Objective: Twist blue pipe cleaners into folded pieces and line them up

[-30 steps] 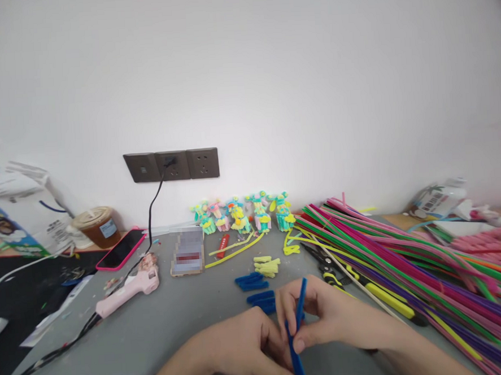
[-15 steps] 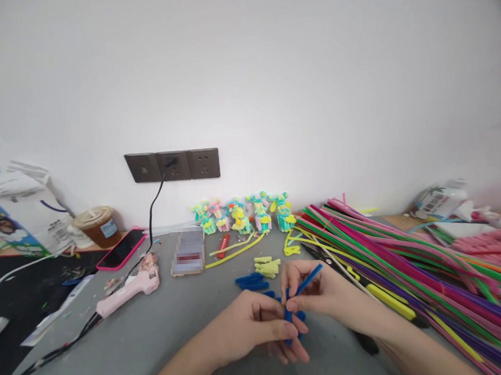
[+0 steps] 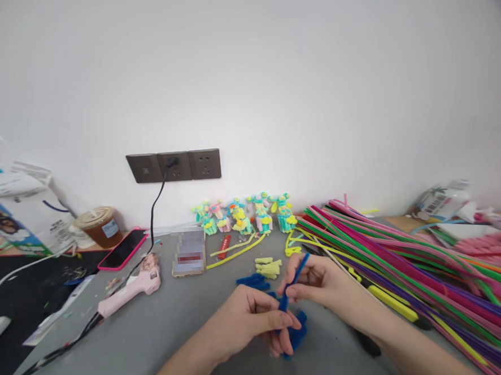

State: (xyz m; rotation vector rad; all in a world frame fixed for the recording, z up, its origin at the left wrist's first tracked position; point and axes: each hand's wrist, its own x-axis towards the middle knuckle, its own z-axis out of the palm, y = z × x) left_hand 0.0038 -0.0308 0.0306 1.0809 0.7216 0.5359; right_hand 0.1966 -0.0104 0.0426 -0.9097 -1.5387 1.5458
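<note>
Between my two hands is a blue pipe cleaner [image 3: 298, 270], tilted with its free end up to the right. My left hand [image 3: 258, 321] pinches its lower part between thumb and fingers. My right hand [image 3: 313, 282] grips it higher up, thumb against forefinger. Below my hands, more blue pipe cleaner pieces [image 3: 298, 333] show, partly covered by my left fingers. Short blue pieces [image 3: 253, 281] lie just beyond my left hand, and short pale yellow pieces [image 3: 269, 267] sit behind those.
Long coloured pipe cleaners [image 3: 407, 251] spread over the right side, partly covering yellow-and-black pliers [image 3: 391, 303]. Small pipe cleaner figures [image 3: 240, 217] stand along the wall. On the left are a pink glue gun [image 3: 129, 291] with its cord, two phones [image 3: 122, 250] and a drink cup [image 3: 100, 228].
The blue pipe cleaner's free end has shifted left and upward as my right hand turned. My left fingers have curled in, and more of the blue pieces below them shows.
</note>
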